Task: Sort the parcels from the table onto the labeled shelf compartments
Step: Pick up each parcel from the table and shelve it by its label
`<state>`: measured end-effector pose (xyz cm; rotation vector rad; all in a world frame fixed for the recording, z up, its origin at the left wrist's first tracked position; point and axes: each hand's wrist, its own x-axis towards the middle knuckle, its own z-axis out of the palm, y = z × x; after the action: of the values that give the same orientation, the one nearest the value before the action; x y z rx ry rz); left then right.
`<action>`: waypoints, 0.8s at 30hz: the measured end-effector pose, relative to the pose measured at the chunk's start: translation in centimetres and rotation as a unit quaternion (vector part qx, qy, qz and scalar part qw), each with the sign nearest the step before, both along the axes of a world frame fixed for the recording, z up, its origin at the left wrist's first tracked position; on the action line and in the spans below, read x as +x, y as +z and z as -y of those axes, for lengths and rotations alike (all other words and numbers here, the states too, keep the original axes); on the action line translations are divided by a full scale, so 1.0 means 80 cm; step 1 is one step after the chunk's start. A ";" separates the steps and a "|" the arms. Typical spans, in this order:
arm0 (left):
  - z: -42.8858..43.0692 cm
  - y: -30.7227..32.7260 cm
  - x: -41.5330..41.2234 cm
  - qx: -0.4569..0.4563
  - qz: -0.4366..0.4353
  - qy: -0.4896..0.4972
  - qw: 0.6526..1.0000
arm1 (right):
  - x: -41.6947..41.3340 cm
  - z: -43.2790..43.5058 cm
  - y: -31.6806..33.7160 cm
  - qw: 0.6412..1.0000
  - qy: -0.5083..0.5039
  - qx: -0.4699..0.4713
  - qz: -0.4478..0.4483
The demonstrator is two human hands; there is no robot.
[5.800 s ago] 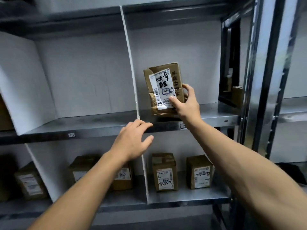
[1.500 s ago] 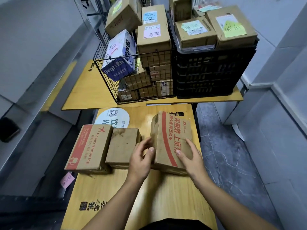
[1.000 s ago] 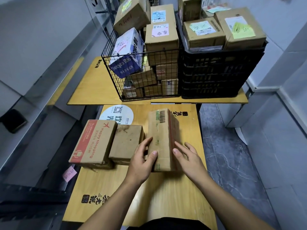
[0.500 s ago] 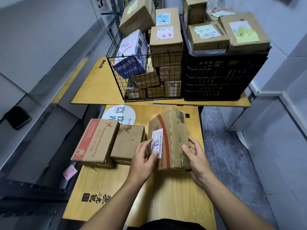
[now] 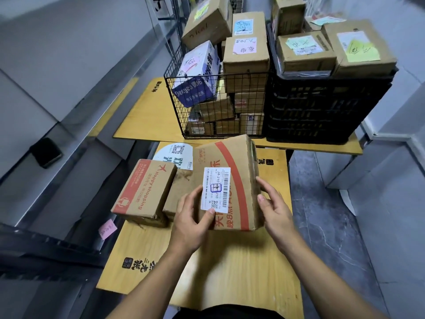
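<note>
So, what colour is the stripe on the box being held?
Red stripe on the brown box; head view.

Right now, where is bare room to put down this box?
Free: near table between held box and its front edge; far table left of wire basket. Crowded: Happy shopping box at the left, wire basket and black crate behind.

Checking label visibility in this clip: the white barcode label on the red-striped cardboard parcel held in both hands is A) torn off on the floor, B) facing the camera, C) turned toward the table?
B: the white barcode label shows on the camera-facing side of the red-striped cardboard parcel.
</note>
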<state>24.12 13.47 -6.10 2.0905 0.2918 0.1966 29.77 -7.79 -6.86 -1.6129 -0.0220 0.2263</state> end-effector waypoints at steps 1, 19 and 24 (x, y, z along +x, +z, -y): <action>-0.007 0.002 -0.004 0.011 0.006 0.006 1.000 | 0.000 -0.005 0.004 1.000 0.006 -0.025 0.018; -0.169 0.061 -0.169 0.138 0.080 0.253 0.954 | -0.056 -0.256 0.061 0.954 0.281 0.013 0.107; -0.234 0.111 -0.245 0.167 0.117 0.333 0.920 | -0.111 -0.368 0.110 0.933 0.323 0.035 0.156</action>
<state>4.52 32.19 2.79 2.1947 0.8693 0.9547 20.92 21.63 1.93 -1.5113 -0.8076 0.4655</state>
